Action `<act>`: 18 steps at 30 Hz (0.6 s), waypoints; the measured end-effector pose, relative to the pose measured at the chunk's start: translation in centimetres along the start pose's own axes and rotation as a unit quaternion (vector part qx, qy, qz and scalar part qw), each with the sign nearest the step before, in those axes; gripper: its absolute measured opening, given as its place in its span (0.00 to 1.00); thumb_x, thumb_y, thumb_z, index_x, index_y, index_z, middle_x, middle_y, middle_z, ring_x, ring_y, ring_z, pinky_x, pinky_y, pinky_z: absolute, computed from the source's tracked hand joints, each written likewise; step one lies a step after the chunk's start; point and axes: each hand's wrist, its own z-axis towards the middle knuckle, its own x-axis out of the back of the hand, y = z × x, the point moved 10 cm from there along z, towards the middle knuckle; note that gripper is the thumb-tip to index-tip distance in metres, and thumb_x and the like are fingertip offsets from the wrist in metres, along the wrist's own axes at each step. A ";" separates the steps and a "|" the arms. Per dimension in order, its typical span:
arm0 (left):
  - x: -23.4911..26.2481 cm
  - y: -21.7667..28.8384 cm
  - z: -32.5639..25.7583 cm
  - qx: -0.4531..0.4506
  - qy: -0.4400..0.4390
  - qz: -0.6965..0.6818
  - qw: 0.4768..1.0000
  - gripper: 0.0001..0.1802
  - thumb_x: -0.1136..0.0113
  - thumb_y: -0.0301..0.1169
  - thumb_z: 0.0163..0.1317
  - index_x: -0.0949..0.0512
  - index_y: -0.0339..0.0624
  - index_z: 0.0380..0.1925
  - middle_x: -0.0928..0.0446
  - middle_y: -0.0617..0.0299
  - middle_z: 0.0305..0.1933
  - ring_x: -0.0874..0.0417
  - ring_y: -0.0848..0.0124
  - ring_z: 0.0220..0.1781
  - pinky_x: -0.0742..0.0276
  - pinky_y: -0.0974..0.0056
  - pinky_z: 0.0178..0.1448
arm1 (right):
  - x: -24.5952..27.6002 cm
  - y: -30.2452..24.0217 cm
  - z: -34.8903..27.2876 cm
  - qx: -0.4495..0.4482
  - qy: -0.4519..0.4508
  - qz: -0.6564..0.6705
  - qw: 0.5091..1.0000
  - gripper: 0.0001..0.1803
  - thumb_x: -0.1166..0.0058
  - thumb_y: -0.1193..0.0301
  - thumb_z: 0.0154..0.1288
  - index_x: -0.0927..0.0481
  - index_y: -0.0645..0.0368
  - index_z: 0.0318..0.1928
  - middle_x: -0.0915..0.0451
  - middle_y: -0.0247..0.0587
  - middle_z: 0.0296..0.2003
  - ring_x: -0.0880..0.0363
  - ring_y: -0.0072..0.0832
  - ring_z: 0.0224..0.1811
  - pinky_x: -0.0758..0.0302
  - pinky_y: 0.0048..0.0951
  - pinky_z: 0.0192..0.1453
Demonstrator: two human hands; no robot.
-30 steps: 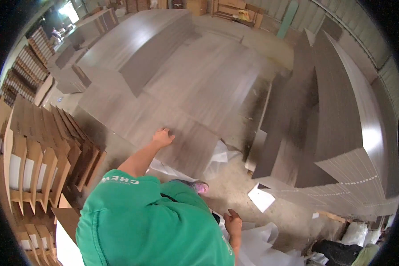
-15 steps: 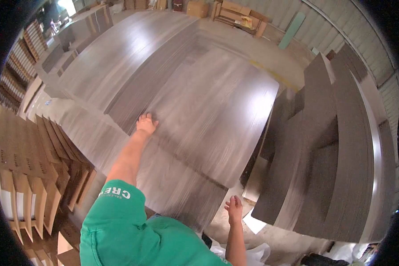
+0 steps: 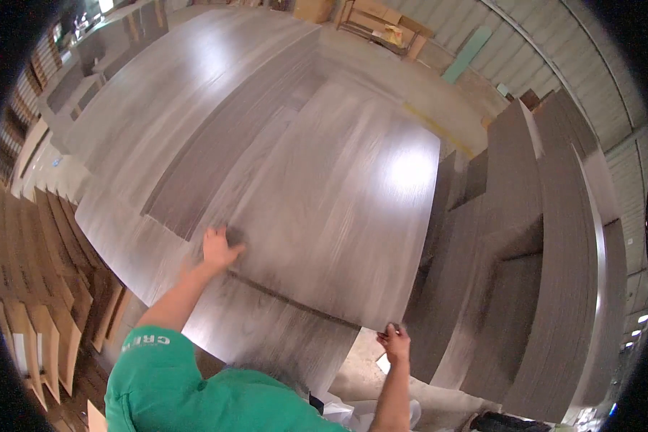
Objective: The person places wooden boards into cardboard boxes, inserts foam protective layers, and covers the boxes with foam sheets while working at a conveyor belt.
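A wide grey wood-grain board (image 3: 324, 201) lies on top of a stack of similar boards, whose lower sheet (image 3: 273, 324) shows along the near side. My left hand (image 3: 219, 248) is open over the board's near left part, thumb and fingers spread and slightly blurred. At the near right corner, my right hand (image 3: 394, 344) has its fingers bent round the board's edge. A darker narrow board strip (image 3: 230, 144) runs lengthwise just left of the wide board.
Stacked dark boards (image 3: 511, 281) stand at the right. Brown cardboard pieces (image 3: 36, 266) are piled at the left. A glossy stack of wood-grain boards (image 3: 158, 79) extends to the far left. Beyond are a green panel (image 3: 468, 54), a wooden bench (image 3: 374, 29) and a corrugated wall (image 3: 547, 57).
My right hand has risen to the wide board's near right corner and closed there. My left hand has moved nearer to me. The wide board's near edge appears lower in view.
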 end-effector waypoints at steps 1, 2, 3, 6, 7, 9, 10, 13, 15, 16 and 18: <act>0.0 -0.3 -1.7 0.010 -0.021 -0.016 1.000 0.41 0.34 0.49 0.40 0.33 0.35 0.52 0.34 0.41 0.50 0.36 0.50 0.56 0.38 0.55 0.59 | 0.8 -0.3 0.0 -0.008 -0.009 -0.010 1.000 0.14 0.50 0.69 0.62 0.30 0.63 0.45 0.24 0.43 0.31 0.22 0.32 0.30 0.22 0.30 0.31; -0.1 -0.9 -3.4 0.020 -0.042 -0.030 0.998 0.40 0.33 0.48 0.39 0.31 0.35 0.51 0.33 0.41 0.49 0.36 0.50 0.56 0.37 0.55 0.59 | 1.5 -0.4 -0.1 -0.020 0.000 -0.005 1.000 0.13 0.50 0.70 0.62 0.30 0.63 0.45 0.24 0.42 0.31 0.23 0.31 0.29 0.23 0.30 0.32; -0.6 -2.0 -4.9 0.015 -0.042 -0.044 0.998 0.38 0.33 0.48 0.39 0.29 0.34 0.48 0.31 0.42 0.45 0.32 0.51 0.51 0.34 0.56 0.55 | 1.6 -0.6 -0.4 -0.008 0.001 0.035 0.999 0.12 0.49 0.69 0.62 0.29 0.64 0.41 0.25 0.42 0.29 0.24 0.30 0.27 0.23 0.32 0.33; -1.1 1.0 -8.2 0.013 -0.129 -0.148 0.980 0.29 0.33 0.46 0.40 0.24 0.31 0.35 0.25 0.49 0.29 0.24 0.58 0.31 0.27 0.61 0.38 | 4.3 3.2 -0.4 -0.006 0.040 0.266 0.963 0.12 0.46 0.65 0.59 0.28 0.63 0.32 0.26 0.41 0.25 0.26 0.31 0.26 0.24 0.34 0.34; -1.6 0.8 -9.2 0.037 -0.142 -0.182 0.972 0.27 0.32 0.45 0.40 0.25 0.30 0.31 0.27 0.54 0.25 0.25 0.62 0.27 0.29 0.62 0.34 | 3.1 4.3 -0.5 -0.028 0.021 0.333 0.942 0.14 0.44 0.63 0.58 0.29 0.62 0.29 0.27 0.40 0.23 0.27 0.32 0.26 0.24 0.34 0.34; -2.1 1.6 -10.9 0.050 -0.156 -0.214 0.963 0.26 0.32 0.45 0.41 0.25 0.30 0.27 0.28 0.58 0.21 0.27 0.66 0.22 0.30 0.62 0.29 | 0.2 6.1 -0.8 -0.036 0.003 0.403 0.914 0.19 0.44 0.57 0.57 0.27 0.62 0.34 0.26 0.42 0.28 0.26 0.34 0.31 0.24 0.38 0.41; -1.9 1.7 -12.0 0.082 -0.170 -0.245 0.951 0.25 0.32 0.45 0.42 0.25 0.31 0.25 0.28 0.60 0.21 0.27 0.69 0.23 0.31 0.63 0.29 | -2.7 5.6 -1.5 -0.062 -0.026 0.405 0.912 0.20 0.44 0.58 0.58 0.28 0.62 0.39 0.26 0.43 0.33 0.26 0.36 0.35 0.25 0.40 0.43; -4.0 1.7 -13.6 0.106 -0.247 -0.284 0.920 0.23 0.35 0.47 0.46 0.24 0.35 0.24 0.28 0.64 0.22 0.28 0.73 0.25 0.32 0.65 0.29 | -5.0 4.3 -1.5 -0.051 -0.053 0.412 0.908 0.22 0.44 0.62 0.58 0.31 0.61 0.48 0.27 0.44 0.42 0.27 0.38 0.43 0.27 0.43 0.46; -6.0 1.0 -12.2 0.106 -0.305 -0.288 0.901 0.22 0.38 0.48 0.49 0.23 0.37 0.25 0.28 0.65 0.23 0.27 0.74 0.26 0.31 0.66 0.30 | -5.0 4.2 -1.3 -0.020 -0.054 0.411 0.910 0.24 0.44 0.64 0.57 0.33 0.60 0.52 0.28 0.44 0.47 0.28 0.39 0.46 0.28 0.44 0.47; -7.5 0.4 -11.5 0.131 -0.376 -0.313 0.862 0.23 0.41 0.51 0.52 0.23 0.38 0.30 0.26 0.64 0.27 0.26 0.73 0.29 0.31 0.67 0.31 | -4.8 4.9 -1.5 -0.045 -0.037 0.397 0.916 0.24 0.44 0.67 0.57 0.34 0.61 0.53 0.29 0.44 0.49 0.29 0.40 0.48 0.28 0.45 0.48; -9.4 1.5 -9.2 0.152 -0.439 -0.403 0.788 0.27 0.47 0.54 0.56 0.26 0.39 0.41 0.24 0.62 0.37 0.23 0.71 0.36 0.28 0.66 0.36 | -4.7 5.3 -1.8 -0.040 -0.022 0.440 0.897 0.25 0.44 0.74 0.56 0.35 0.63 0.54 0.28 0.45 0.48 0.27 0.41 0.48 0.26 0.47 0.46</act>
